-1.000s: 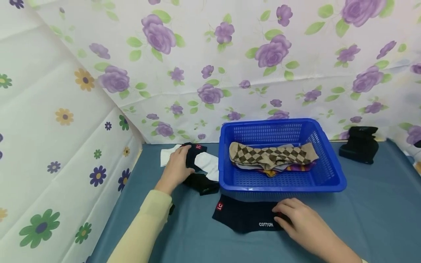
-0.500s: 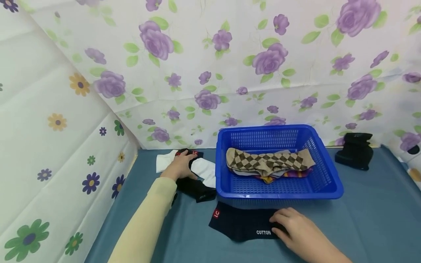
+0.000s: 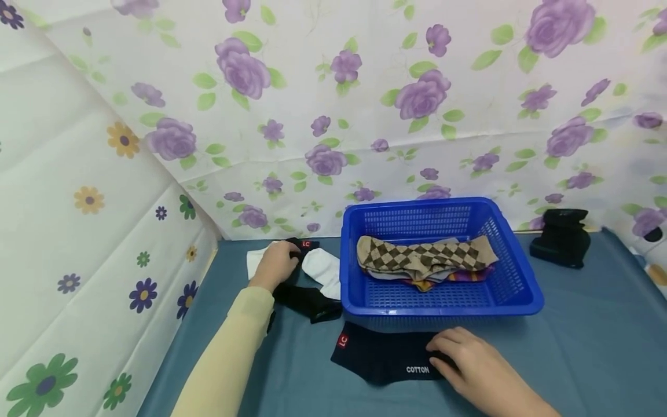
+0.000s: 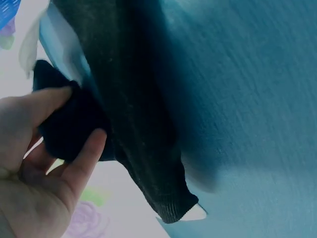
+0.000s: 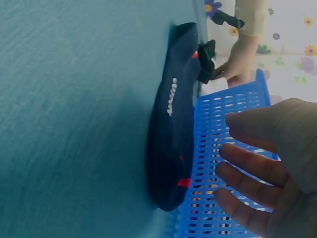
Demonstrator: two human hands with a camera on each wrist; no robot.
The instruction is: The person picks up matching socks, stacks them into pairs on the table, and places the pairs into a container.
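Note:
With thumb and fingers, my left hand [image 3: 277, 266] grips a navy sock [image 4: 74, 121] by its dark fabric; a red LC tag shows on this sock in the head view. Around it lie a white sock [image 3: 323, 272] and a black sock [image 3: 307, 302]. My right hand [image 3: 471, 365] is over the toe end of another navy sock [image 3: 383, 353], which lies flat with a red tag and the word COTTON. In the right wrist view its fingers are loosely bent and apart, with nothing pinched between them.
Behind the flat navy sock stands a blue basket [image 3: 443, 310] holding several stacked socks, a brown argyle sock [image 3: 427, 255] on top. A black folded item [image 3: 561, 240] sits to its right. A floral sheet [image 3: 292, 145] hangs behind the blue-green table cover [image 3: 589, 336].
My left fingers, spread over the dark sock before, have closed on it and drawn slightly left. The right hand has stayed by the flat navy sock. The head view shifted slightly.

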